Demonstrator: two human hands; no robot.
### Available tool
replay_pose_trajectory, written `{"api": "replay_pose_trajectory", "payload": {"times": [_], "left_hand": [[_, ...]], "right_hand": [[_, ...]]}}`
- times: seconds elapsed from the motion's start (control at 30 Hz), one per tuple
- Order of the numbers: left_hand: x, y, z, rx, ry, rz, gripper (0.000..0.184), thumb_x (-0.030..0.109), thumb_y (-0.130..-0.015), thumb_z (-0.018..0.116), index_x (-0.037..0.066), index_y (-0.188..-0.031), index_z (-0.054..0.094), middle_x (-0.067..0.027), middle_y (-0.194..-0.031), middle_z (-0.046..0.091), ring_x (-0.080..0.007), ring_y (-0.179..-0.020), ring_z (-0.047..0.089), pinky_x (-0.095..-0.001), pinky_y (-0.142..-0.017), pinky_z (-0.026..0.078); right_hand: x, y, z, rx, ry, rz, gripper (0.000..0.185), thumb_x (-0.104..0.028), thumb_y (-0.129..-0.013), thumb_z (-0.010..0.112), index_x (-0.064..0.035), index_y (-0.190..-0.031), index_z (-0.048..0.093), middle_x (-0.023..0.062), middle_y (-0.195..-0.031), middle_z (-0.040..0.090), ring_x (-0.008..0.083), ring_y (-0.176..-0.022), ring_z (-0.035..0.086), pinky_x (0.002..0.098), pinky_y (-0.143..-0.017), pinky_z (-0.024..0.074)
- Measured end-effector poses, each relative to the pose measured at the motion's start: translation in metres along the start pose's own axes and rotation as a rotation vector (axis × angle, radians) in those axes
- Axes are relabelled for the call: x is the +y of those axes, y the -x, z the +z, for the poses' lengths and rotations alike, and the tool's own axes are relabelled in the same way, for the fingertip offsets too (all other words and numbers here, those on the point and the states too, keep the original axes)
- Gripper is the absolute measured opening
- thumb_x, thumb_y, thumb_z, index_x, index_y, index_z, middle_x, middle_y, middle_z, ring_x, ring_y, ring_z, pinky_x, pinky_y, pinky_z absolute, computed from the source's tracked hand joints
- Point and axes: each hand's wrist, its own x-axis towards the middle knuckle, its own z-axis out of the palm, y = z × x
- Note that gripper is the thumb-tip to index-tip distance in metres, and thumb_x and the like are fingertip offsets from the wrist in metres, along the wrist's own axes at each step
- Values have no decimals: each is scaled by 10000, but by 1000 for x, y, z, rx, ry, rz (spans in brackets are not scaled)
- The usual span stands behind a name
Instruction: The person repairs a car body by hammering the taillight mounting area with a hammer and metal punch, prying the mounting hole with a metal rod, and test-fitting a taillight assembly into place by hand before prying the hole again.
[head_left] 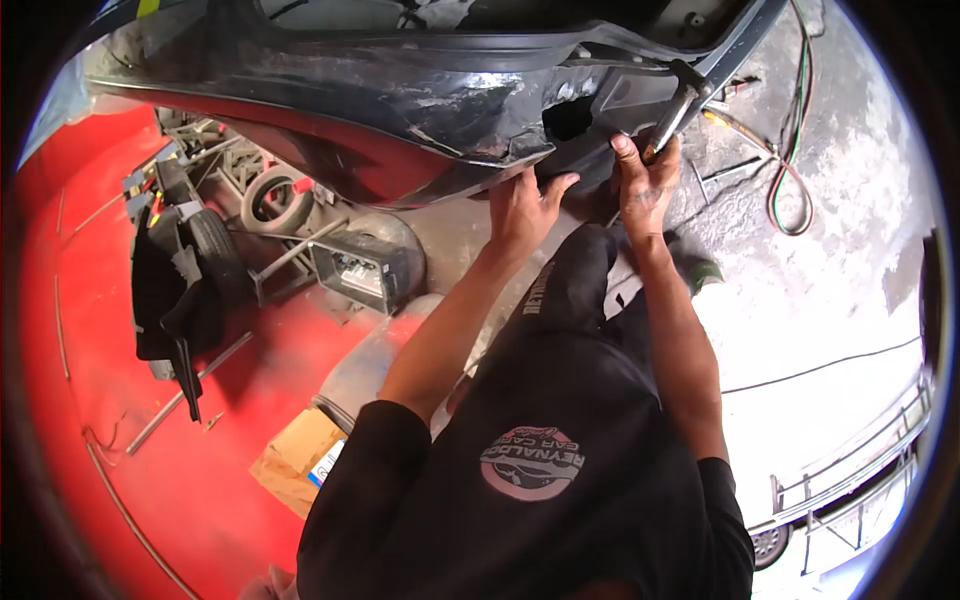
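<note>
- While the right hand (648, 185) holds the hammer (672, 122), the left hand (525, 212) bears on the lower edge of the car panel (400, 100).
- Right grip: narrow, closed around the lower end of the hammer. The tool is tilted, with its head uppermost, close to the rim of the car body.
- Left grip: wide. The thumb stands away from the fingers, and the fingertips meet the panel edge (their far side is hidden).
- Car panel: positioned at the top of the view, above and beyond both forearms. Surface dark and glossy, with creased, scraped metal directly above the left hand.
- Hole (568, 118): dark and ragged, located in the panel between the creased metal and the hammer.
- Floor, right side: pale and patchy. A looped hose (803, 130) lies near an orange-handled tool (735, 127) and a thin metal bar (732, 170).
- Floor, left side: red. A tire (276, 200) and a grey open-fronted box (355, 272) are located below the panel; a black plastic part (165, 280) is farther left.
- Cardboard box (298, 460): beside the left sleeve (365, 470), below the grey box.
</note>
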Motion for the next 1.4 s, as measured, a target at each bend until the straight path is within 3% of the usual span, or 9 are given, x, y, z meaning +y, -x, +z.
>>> {"api": "replay_pose_trajectory", "payload": {"times": [0.33,0.6,0.7,0.87,1.0,1.1,1.27,1.3,1.4], "left_hand": [[-19,7,23,48,162,-34,720,345,-820,840,-49,-1353,557,-276,-1152,674,-445,-1112,625,-494,-976,476],[-2,-1,9,55,44,-30,709,361,-854,803,-37,-1375,531,-290,-1287,597,-469,-1215,538,-516,-1032,436],[-7,1,14,94,50,10,698,344,-867,792,-41,-1382,520,-297,-1283,591,-474,-1196,543,-518,-1035,435],[-6,-2,6,37,74,6,658,315,-876,781,-65,-1348,524,-302,-1243,584,-495,-1153,548,-524,-1001,442],[-13,-4,5,8,37,51,703,344,-869,787,-78,-1362,517,-328,-1305,565,-524,-1228,510,-547,-1054,413],[-4,-6,-5,-51,-15,6,709,336,-871,787,-80,-1374,509,-328,-1325,555,-528,-1238,501,-549,-1073,395],[19,-24,-11,-62,-197,210,666,284,-885,768,-58,-1394,509,-302,-1313,542,-489,-1164,529,-559,-1035,390],[31,-33,-11,-91,-189,244,576,211,-930,734,-94,-1370,522,-285,-1288,582,-418,-1213,555,-484,-1046,426],[41,-44,4,-152,-196,69,529,244,-952,705,-147,-1286,578,-334,-1221,640,-426,-1147,615,-465,-1024,451]], "right_hand": [[10,-8,8,-4,-78,-57,394,-255,-881,827,-58,-988,503,-18,-625,490,82,-466,452,252,-426,357],[-2,-7,-3,-94,-99,23,345,-212,-880,820,-62,-983,526,-58,-681,468,38,-530,381,228,-468,310],[0,-11,-3,-71,-7,-102,509,-347,-831,868,-45,-906,465,-16,-702,461,79,-574,397,274,-492,376],[-13,-10,-14,-175,-145,165,532,-344,-807,887,-53,-914,454,-2,-711,490,104,-629,449,295,-531,423],[5,-16,-8,-86,20,-28,604,-395,-781,893,-13,-934,451,77,-736,496,152,-687,437,337,-605,462],[3,-13,-6,-77,-105,92,595,-421,-756,910,-16,-933,511,27,-740,500,135,-704,440,317,-626,445],[2,-13,-6,-74,-239,87,607,-371,-732,931,4,-969,517,60,-686,511,130,-673,467,326,-616,461],[3,-12,-5,-80,-278,89,605,-364,-734,929,3,-978,515,61,-671,509,128,-660,468,325,-609,460],[5,-11,-4,-89,-366,77,591,-342,-743,921,-4,-987,503,69,-667,544,142,-627,484,333,-591,460]]}}
